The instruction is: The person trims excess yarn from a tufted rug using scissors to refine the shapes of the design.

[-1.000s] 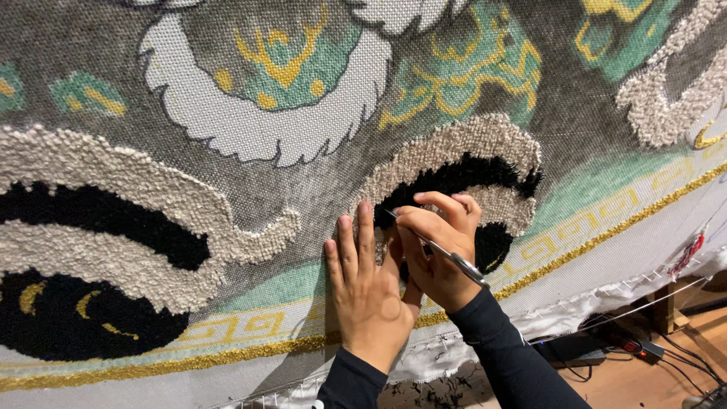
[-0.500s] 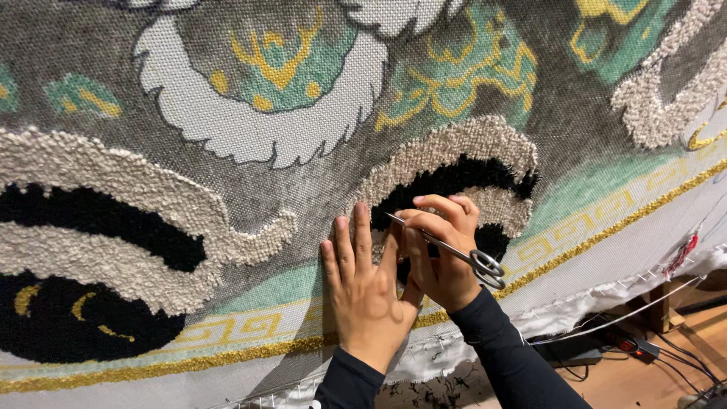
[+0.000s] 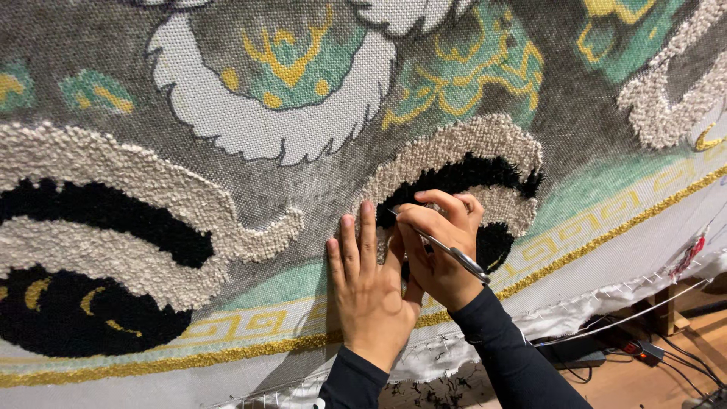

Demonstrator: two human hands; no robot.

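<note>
Right hand (image 3: 443,257) fingers grip thin metal scissors (image 3: 443,248) on the tufted patterned rug (image 3: 227,129); left hand (image 3: 369,291) lies flat, fingers spread, just beside

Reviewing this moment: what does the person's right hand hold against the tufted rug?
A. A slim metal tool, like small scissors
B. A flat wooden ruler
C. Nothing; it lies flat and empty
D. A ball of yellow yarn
A. The right hand grips a slim silver metal tool with its tip at the looped cream pile of the patterned tufted rug, while the left hand lies flat on the fabric beside it.
</note>
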